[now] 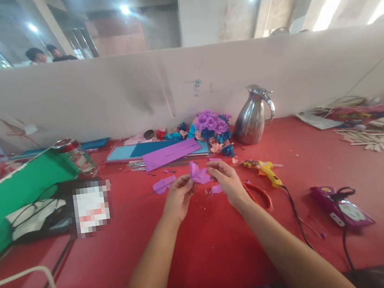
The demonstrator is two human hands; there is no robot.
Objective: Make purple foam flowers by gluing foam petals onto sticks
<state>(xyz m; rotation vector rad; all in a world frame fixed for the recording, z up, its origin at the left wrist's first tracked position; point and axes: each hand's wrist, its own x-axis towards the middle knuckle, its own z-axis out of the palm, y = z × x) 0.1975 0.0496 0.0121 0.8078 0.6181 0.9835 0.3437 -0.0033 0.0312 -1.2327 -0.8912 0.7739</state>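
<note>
Between my hands is a purple paper flower [199,174] with a few petals. My left hand [180,193] pinches its base. The fingers of my right hand [226,177] are pinched together at the flower's right edge; whether they grip a petal is too small to make out. Cut purple paper pieces [164,185] lie on the red table left of my left hand, and another scrap [216,189] lies under my right hand. Behind them a purple paper strip [172,154] rests across blue sheets [153,147].
Finished paper flowers [212,125] are bunched beside a steel jug [252,118]. A yellow glue gun [268,172] with a cord and red-handled scissors [259,196] lie to the right. A purple device [343,207], glass jar [76,158] and green board [27,201] flank the workspace.
</note>
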